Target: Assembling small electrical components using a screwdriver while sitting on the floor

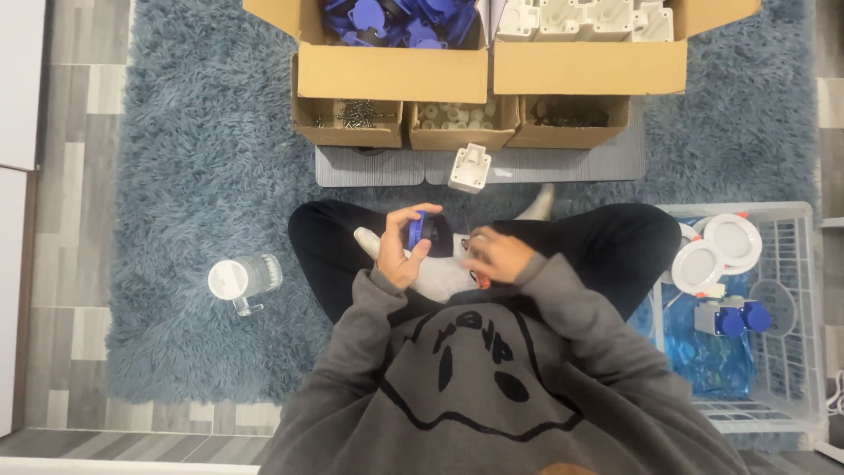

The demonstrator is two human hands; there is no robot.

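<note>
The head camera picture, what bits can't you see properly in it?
- Right hand: an orange thing shows under it, mostly covered by the fingers, so its kind is unclear.
- Blue part in the left hand: partly wrapped by fingers, shape incomplete.
- Big cardboard boxes: cut off by the top edge.
- Small box with screws: contents too small to tell apart.
- White basket: cut off at the right edge.

A round blue-and-black plug part [424, 232] stands on edge over the lap, pinched between fingertips.

Single head view, looking steeply down from above lap [492, 255]; rug [202, 176] fills frame.
</note>
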